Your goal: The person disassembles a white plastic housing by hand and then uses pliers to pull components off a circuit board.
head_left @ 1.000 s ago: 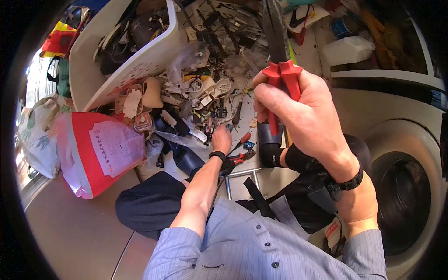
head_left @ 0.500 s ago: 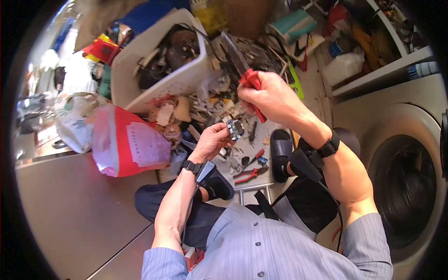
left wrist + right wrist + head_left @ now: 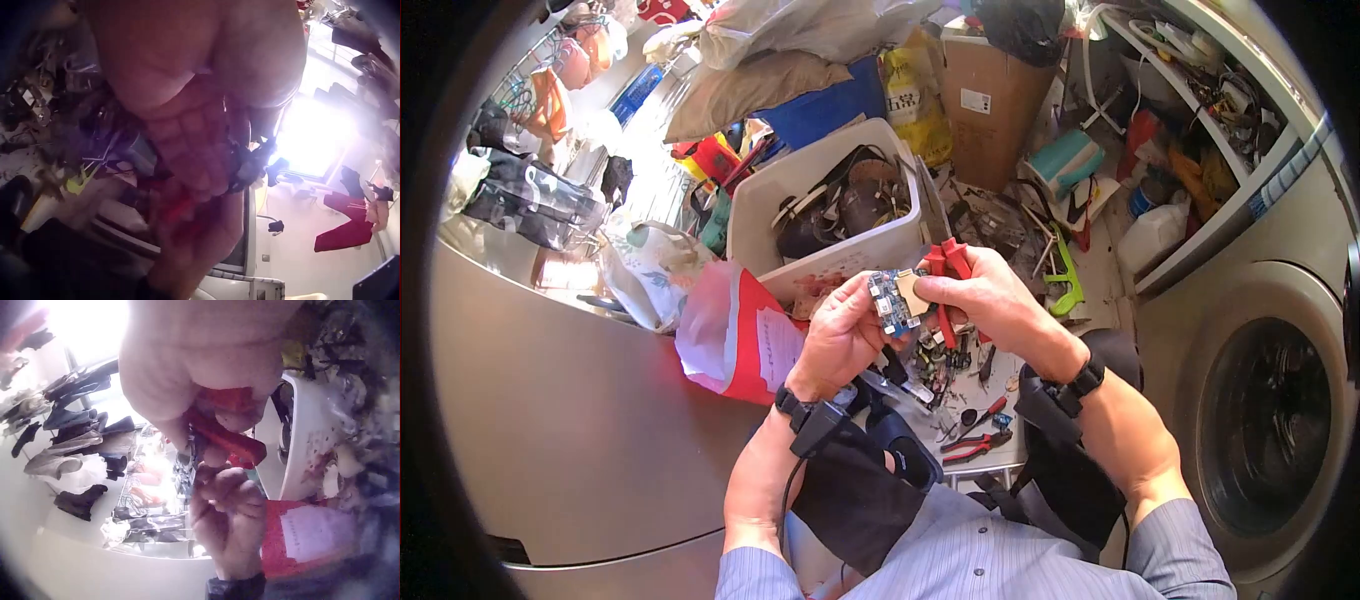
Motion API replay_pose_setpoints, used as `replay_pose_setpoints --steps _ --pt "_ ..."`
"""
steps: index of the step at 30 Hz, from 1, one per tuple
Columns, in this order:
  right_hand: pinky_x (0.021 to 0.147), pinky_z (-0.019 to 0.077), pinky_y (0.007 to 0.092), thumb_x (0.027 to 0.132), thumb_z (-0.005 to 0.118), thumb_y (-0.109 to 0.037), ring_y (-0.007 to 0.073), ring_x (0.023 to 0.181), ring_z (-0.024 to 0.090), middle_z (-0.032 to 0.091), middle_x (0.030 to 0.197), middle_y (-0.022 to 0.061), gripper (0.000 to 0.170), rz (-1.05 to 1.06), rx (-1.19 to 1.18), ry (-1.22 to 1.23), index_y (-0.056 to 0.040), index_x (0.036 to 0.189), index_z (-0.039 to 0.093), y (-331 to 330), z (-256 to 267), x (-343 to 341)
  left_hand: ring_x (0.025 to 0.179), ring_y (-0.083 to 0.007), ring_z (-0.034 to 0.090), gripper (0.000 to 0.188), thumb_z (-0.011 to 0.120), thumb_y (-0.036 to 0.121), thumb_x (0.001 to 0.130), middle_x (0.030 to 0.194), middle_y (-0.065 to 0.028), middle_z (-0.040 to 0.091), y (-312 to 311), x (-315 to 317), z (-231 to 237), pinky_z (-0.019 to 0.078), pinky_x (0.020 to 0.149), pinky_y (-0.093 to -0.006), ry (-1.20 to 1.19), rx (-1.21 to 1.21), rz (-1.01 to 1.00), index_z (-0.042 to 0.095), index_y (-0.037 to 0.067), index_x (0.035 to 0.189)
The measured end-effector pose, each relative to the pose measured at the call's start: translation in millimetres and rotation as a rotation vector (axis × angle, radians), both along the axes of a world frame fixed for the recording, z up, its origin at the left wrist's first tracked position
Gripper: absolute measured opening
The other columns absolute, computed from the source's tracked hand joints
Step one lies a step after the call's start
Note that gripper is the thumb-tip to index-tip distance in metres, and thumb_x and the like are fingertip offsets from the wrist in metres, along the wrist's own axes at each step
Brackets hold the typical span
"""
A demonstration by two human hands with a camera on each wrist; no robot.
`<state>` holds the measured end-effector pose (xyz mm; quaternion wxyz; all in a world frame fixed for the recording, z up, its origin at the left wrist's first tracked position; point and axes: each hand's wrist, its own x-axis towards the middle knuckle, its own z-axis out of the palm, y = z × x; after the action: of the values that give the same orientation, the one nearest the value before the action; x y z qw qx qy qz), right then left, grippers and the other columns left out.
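Note:
A small circuit board (image 3: 892, 303) is pinched at its left edge by the left hand (image 3: 840, 335), held up in front of the body. The right hand (image 3: 1000, 305) grips red-handled snips (image 3: 946, 318) and touches the board's right side with its thumb. In the right wrist view the red handles (image 3: 231, 440) lie in the right hand (image 3: 206, 369), close above the left hand (image 3: 228, 512). The left wrist view is dim; the left hand (image 3: 187, 144) partly covers the board (image 3: 247, 165) there.
On the floor below lie red-handled pliers (image 3: 977, 446), a screwdriver (image 3: 990, 408) and loose parts. A white bin (image 3: 840, 245) stands beyond the hands, a red and pink bag (image 3: 745, 335) at left, a washing machine (image 3: 1250, 400) at right and a cardboard box (image 3: 992, 110) behind.
The left hand has come up from the floor litter with the board. The right hand, still gripping the snips, has come down beside it. The head view has tilted up.

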<state>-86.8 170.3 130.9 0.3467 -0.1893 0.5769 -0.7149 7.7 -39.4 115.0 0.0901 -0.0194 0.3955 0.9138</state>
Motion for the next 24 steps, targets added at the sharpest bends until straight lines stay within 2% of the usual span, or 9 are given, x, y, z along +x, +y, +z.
replay_pose_setpoints --steps 2,4,5,9,13,17,20,22,24 --pt "0.060 0.0479 0.0246 0.094 0.073 -0.021 0.0063 0.071 0.059 0.067 0.088 0.0011 0.026 -0.046 -0.048 -0.010 -0.0004 0.107 0.066 -5 -8 -4 0.094 -0.0222 0.073 0.035 0.058 0.025 0.107 0.116 -0.0114 0.071 3 -5 11 0.0602 0.076 -0.0370 -0.086 -0.012 0.068 0.056 0.003 0.134" --pt "0.061 0.0487 0.0247 0.094 0.073 -0.020 0.0066 0.072 0.060 0.067 0.090 0.0014 0.026 -0.059 -0.060 -0.040 -0.0002 0.109 0.066 -10 -14 -7 0.088 -0.0226 0.074 0.036 0.061 0.023 0.105 0.114 -0.0124 0.071 -3 -7 7 0.0612 0.073 -0.0358 0.060 -0.110 0.030 0.056 0.002 0.134" --pt "0.062 0.0495 0.0247 0.093 0.073 -0.018 0.0068 0.073 0.060 0.068 0.092 0.0018 0.026 -0.070 -0.075 -0.068 0.0000 0.110 0.067 -13 -17 -10 0.084 -0.0230 0.074 0.034 0.061 0.016 0.103 0.115 -0.0141 0.071 -5 -9 6 0.0615 0.070 -0.0348 0.020 -0.178 0.060 0.056 0.002 0.134" --pt "0.070 0.0519 0.0242 0.093 0.073 -0.015 0.0073 0.081 0.062 0.069 0.098 0.0029 0.025 -0.077 -0.029 -0.120 0.0005 0.113 0.067 -18 -22 -22 0.085 -0.0251 0.074 0.033 0.056 0.006 0.101 0.116 -0.0160 0.070 -12 -20 -4 0.0616 0.070 -0.0352 -0.042 -0.119 0.089 0.055 0.001 0.134" --pt "0.074 0.0523 0.0244 0.094 0.074 -0.014 0.0069 0.084 0.063 0.070 0.098 0.0020 0.023 -0.100 -0.083 -0.119 -0.0006 0.111 0.067 -24 -26 -39 0.086 -0.0259 0.073 0.032 0.053 0.008 0.102 0.115 -0.0169 0.070 -8 -38 -12 0.0610 0.068 -0.0353 -0.094 -0.048 0.175 0.056 0.001 0.133" --pt "0.074 0.0518 0.0247 0.094 0.074 -0.014 0.0063 0.084 0.062 0.069 0.096 0.0007 0.021 -0.160 -0.111 -0.192 -0.0018 0.109 0.068 -27 -35 -47 0.085 -0.0255 0.073 0.033 0.053 0.010 0.102 0.113 -0.0168 0.071 -10 -52 -26 0.0608 0.067 -0.0354 -0.123 0.003 0.135 0.056 0.000 0.134" --pt "0.073 0.0514 0.0247 0.093 0.075 -0.014 0.0059 0.083 0.062 0.069 0.094 0.0003 0.020 -0.170 -0.068 -0.206 -0.0021 0.108 0.068 -28 -43 -51 0.084 -0.0253 0.073 0.034 0.053 0.010 0.102 0.111 -0.0167 0.071 -5 -56 -29 0.0607 0.067 -0.0353 -0.135 -0.046 0.153 0.056 0.000 0.134" --pt "0.069 0.0510 0.0245 0.094 0.074 -0.012 0.0057 0.079 0.062 0.068 0.091 -0.0004 0.017 -0.180 -0.054 -0.183 -0.0029 0.106 0.068 -29 -48 -51 0.082 -0.0282 0.073 0.035 0.051 0.014 0.101 0.116 -0.0207 0.071 -3 -54 -34 0.0614 0.066 -0.0362 -0.099 -0.165 0.217 0.055 -0.001 0.133" --pt "0.066 0.0507 0.0243 0.094 0.073 -0.011 0.0059 0.076 0.062 0.068 0.089 -0.0004 0.015 -0.177 -0.062 -0.176 -0.0034 0.105 0.067 -29 -49 -52 0.083 -0.0282 0.073 0.034 0.052 0.013 0.100 0.115 -0.0211 0.071 0 -55 -34 0.0611 0.067 -0.0354 -0.091 -0.186 0.232 0.056 -0.001 0.131"
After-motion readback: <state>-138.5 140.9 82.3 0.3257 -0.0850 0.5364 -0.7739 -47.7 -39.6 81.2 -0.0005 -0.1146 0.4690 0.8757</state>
